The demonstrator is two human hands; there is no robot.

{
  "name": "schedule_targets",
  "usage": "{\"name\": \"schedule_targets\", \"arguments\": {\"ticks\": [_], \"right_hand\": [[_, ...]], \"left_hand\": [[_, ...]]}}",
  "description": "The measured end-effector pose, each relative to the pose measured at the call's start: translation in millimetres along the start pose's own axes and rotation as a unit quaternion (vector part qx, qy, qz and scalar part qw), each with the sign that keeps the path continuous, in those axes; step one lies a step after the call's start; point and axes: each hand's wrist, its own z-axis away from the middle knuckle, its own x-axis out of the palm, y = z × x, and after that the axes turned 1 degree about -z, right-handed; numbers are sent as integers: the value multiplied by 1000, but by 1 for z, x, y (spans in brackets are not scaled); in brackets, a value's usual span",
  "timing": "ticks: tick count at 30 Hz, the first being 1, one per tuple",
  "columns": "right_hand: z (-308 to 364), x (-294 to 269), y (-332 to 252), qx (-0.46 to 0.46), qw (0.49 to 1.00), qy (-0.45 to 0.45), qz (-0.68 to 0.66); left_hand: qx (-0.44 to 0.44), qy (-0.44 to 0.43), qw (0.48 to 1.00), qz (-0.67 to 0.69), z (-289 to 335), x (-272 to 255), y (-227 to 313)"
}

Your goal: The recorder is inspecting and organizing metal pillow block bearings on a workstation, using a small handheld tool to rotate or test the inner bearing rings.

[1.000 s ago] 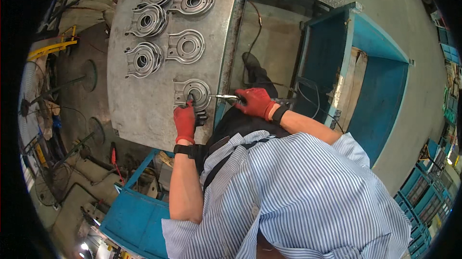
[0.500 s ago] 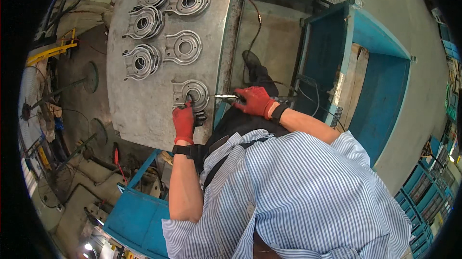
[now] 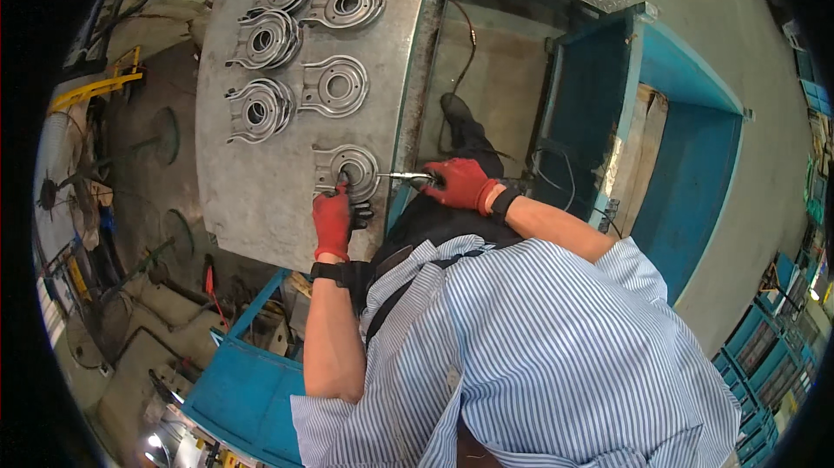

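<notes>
Metal part (image 3: 358, 164) lies at centre-left of the head view, on the table (image 3: 252, 199). Left hand (image 3: 334, 220) rests its fingers on the part; their grip cannot be told. Right hand (image 3: 460, 185) is closed around a slim tool (image 3: 407, 175), tip at the part's edge. Advisable: brace the part; guide the tip with light pressure.

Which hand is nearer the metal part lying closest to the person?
Left. The left hand is on the metal part; the right hand is off to its right, holding a slim tool toward its rim.
</notes>
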Motion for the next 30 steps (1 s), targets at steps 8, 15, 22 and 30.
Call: {"name": "schedule_targets", "arguments": {"ticks": [8,15,22,30], "right_hand": [[1,-46,-3,-1,996,91,-8],[-2,-82,7,1,997,81,12],[-26,-112,20,30,997,47,-44],[-50,-128,12,-1,1000,22,-22]], "left_hand": [[-71,-18,997,-2,10,-35,14],[-118,77,967,-210,4,-134,15],[8,131,990,-44,4,-100,122],[-14,35,999,19,-87,8,114]]}}
